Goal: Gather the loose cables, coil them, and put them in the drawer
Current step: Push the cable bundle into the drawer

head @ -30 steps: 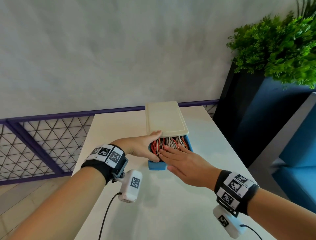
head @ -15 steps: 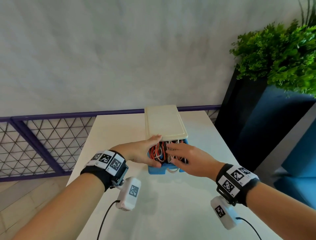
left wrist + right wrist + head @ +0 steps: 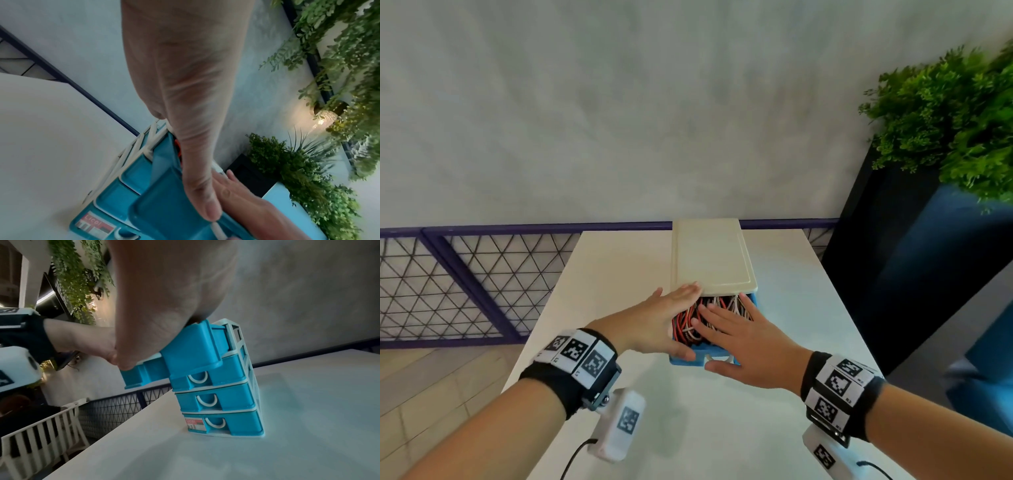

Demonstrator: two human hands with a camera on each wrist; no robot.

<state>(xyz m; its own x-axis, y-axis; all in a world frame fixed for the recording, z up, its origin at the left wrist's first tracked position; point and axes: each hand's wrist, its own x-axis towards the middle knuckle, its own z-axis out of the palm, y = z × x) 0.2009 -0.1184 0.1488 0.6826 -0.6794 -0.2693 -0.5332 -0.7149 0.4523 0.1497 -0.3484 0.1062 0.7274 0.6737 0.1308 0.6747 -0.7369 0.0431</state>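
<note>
A small drawer unit with a cream top (image 3: 710, 257) stands on the white table. Its blue top drawer (image 3: 754, 301) is pulled out toward me and is full of red and white cables (image 3: 685, 325). My right hand (image 3: 722, 335) lies flat on the cables, fingers straight and spread, thumb over the drawer's front rim. My left hand (image 3: 664, 318) rests along the drawer's left side, fingers reaching the cream top's edge. Its thumb (image 3: 203, 203) lies on the front rim. In the right wrist view the pulled-out drawer (image 3: 191, 350) juts out above three closed drawers (image 3: 226, 402).
The table (image 3: 722, 428) runs from the unit toward me. A purple mesh railing (image 3: 465, 274) lines its far and left sides, against a grey wall. A green plant (image 3: 945, 120) in a dark planter (image 3: 893, 257) and a blue seat stand to the right.
My right hand, which dug its fingers into the cables half a second ago, now lies flat on them again, further right. My left hand stays at the drawer's left side.
</note>
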